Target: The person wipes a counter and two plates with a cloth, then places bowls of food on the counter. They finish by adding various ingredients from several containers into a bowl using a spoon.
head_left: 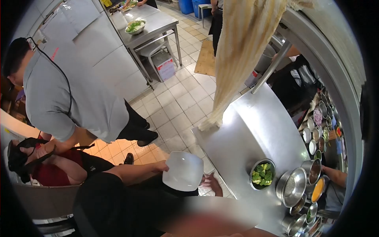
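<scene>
A white square plate (183,171) is in front of my body, over the gap beside the steel counter. My left hand (161,166) grips its left edge, with fingers closed on the rim. Beside the plate's right edge is my right hand (213,184), its fingers apart and pointing toward the plate. On the counter to the right stands a metal bowl of broccoli (262,174), apart from both hands. A blurred patch at the bottom of the view hides part of my right arm.
The steel counter (237,148) carries several metal pans (292,187) on its right side. A striped cloth (246,47) hangs over its far corner. A person in a grey shirt (75,91) stands left; another in red (59,170) is close by. A bowl of greens (135,27) stands on the back table.
</scene>
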Motion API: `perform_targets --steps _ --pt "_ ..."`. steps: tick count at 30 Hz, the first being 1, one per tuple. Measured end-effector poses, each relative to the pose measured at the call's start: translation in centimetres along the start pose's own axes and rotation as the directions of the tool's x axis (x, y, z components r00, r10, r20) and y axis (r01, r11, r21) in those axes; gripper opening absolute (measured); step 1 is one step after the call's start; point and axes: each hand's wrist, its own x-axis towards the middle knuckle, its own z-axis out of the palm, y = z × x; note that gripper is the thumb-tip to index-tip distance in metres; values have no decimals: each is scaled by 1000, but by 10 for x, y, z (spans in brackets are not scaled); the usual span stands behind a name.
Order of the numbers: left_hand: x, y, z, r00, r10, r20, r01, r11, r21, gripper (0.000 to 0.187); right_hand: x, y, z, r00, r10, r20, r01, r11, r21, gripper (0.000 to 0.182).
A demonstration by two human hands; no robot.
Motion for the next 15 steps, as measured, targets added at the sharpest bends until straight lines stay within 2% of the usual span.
perform_targets --steps 1,2,3,4,7,10,13,15 --pt "-9 0 -8 998 -49 -42 50 999 16 64 47 49 -60 901 -113 -420 104 994 -44 49" --pt "-14 -5 -15 998 -36 -45 37 999 14 63 71 45 -80 747 -148 -648 193 981 -1 49" --pt "-17 -13 -23 998 -25 -49 26 1000 13 62 86 28 -92 648 -166 -743 248 969 1 48" --pt "-20 -19 -31 998 -16 -53 17 1000 15 61 96 19 -98 593 -178 -785 291 957 3 48" --pt "-23 -47 -46 996 9 -87 -14 998 -55 54 112 -1 -103 522 -189 -832 355 935 10 47" --pt "-34 -52 -50 981 -47 -190 51 999 13 44 115 -10 -100 495 -194 -847 380 925 10 45" --pt "-56 -36 -45 963 -22 -267 67 985 161 38 113 -11 -98 483 -202 -852 398 917 8 44" --pt "-36 -72 -67 962 21 -272 43 973 226 35 110 -11 -95 478 -208 -853 406 914 5 44"
